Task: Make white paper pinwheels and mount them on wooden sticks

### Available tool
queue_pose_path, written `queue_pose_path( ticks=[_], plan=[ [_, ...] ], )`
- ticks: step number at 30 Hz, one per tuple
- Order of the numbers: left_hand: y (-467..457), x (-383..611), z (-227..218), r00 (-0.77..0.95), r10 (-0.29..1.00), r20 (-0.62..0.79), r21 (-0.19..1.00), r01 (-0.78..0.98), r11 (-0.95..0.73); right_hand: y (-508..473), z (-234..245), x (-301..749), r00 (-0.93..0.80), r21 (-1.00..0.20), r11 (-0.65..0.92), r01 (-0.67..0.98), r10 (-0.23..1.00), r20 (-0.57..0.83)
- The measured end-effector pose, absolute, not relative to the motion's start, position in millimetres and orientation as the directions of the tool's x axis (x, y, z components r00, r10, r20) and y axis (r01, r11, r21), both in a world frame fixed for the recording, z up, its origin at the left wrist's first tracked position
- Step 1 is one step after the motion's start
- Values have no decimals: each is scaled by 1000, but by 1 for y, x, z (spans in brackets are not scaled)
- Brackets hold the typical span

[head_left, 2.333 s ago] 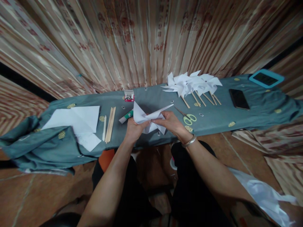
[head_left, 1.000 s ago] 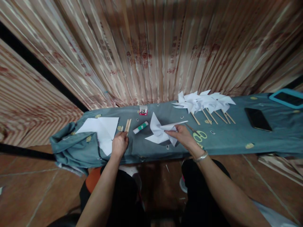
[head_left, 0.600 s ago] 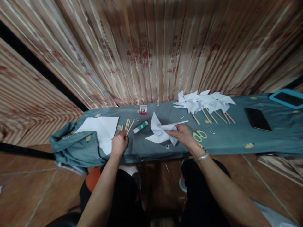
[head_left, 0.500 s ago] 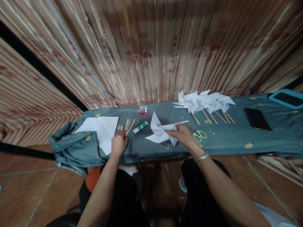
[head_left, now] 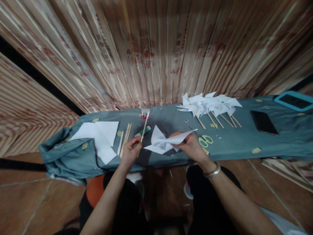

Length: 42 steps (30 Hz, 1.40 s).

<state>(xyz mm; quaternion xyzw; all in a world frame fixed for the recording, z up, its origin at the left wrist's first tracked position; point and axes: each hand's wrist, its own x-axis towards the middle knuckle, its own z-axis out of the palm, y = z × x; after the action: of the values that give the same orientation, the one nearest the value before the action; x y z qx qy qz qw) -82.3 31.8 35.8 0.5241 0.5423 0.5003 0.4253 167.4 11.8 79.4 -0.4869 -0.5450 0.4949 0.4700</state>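
My left hand [head_left: 130,150] is closed on a thin wooden stick [head_left: 142,134], lifted above the teal cloth and pointing up toward the far edge. My right hand [head_left: 189,146] pinches a folded white paper pinwheel head [head_left: 163,142] and holds it just above the cloth, to the right of the stick. A few more wooden sticks [head_left: 125,139] lie on the cloth left of my left hand. Partly hidden behind the raised stick is a glue stick [head_left: 143,131].
White paper sheets [head_left: 99,133] lie at the left. A small red box of pins [head_left: 145,114] sits at the far edge. Finished pinwheels [head_left: 207,103], green-handled scissors [head_left: 204,141], a black phone [head_left: 263,122] and a blue-framed tablet [head_left: 294,101] lie to the right on the teal cloth [head_left: 239,143].
My left hand let go of the pinwheel head, reached left to the sticks, and has lifted one. My right hand has raised the paper slightly off the cloth.
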Motion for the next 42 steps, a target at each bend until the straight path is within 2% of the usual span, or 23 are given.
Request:
queue_pose_path(
  ticks=[4,9,12,17,22,28,42],
  plan=[
    [24,-64,36,35,989,-141,979,-143,144,3,84,164,-140,-998,40,43,990,33],
    [23,-54,38,66,968,-241,952,-176,249,0,80,164,-185,-988,-75,-136,982,-49],
    [22,-52,38,79,970,-231,960,-142,241,-3,79,168,-205,-997,-11,-79,979,6],
    [19,-51,38,116,979,-167,985,-18,170,-8,79,178,-171,-943,320,90,938,302],
    [15,-49,38,158,982,-105,994,-12,108,-10,78,184,-64,-910,394,127,919,389],
    [12,-46,47,191,977,-100,995,16,99,-12,82,183,15,-909,412,58,910,414],
    [11,-45,53,160,981,-112,994,28,109,-13,86,181,51,-922,384,50,921,387]
  ],
)
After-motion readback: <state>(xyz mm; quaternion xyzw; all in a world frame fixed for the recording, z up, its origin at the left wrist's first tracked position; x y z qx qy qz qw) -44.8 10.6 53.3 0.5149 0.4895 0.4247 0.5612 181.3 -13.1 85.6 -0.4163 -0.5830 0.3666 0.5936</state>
